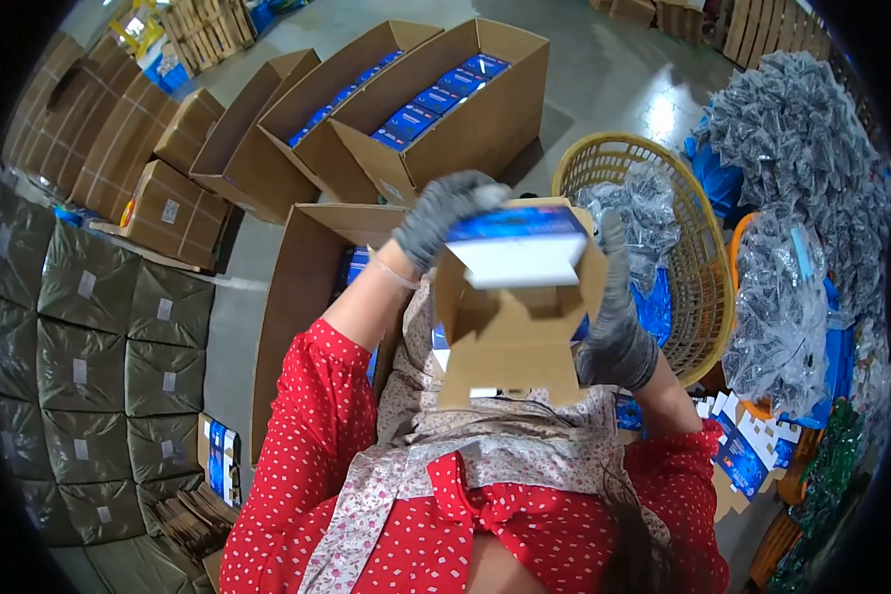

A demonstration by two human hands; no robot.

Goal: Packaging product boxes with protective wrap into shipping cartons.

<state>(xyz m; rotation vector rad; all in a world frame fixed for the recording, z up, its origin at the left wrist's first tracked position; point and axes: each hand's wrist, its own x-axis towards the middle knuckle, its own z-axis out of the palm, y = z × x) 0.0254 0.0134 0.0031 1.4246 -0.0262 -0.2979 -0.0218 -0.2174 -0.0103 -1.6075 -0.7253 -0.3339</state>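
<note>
In front of my body is a small blue-printed cardboard box [521, 312]. Its flaps stand apart and the bare brown inside shows. My left hand [452, 210], in a grey glove, grips the box at its upper left, fingers over the blue-and-white top flap. The right side of the box is held by my right hand [619, 322], also gloved in grey, its thumb and fingers along the wall. Nothing can be seen inside the box, though part of the interior is shaded.
A large open carton [292, 337] stands at my left with blue boxes inside. Further cartons [475, 129] hold rows of blue boxes. To the right are a yellow plastic basket [708, 346] with clear-wrapped items, a pile of wrapped goods [792, 129] and flat blue cartons [747, 450]. Dark green bales [79, 366] line the left.
</note>
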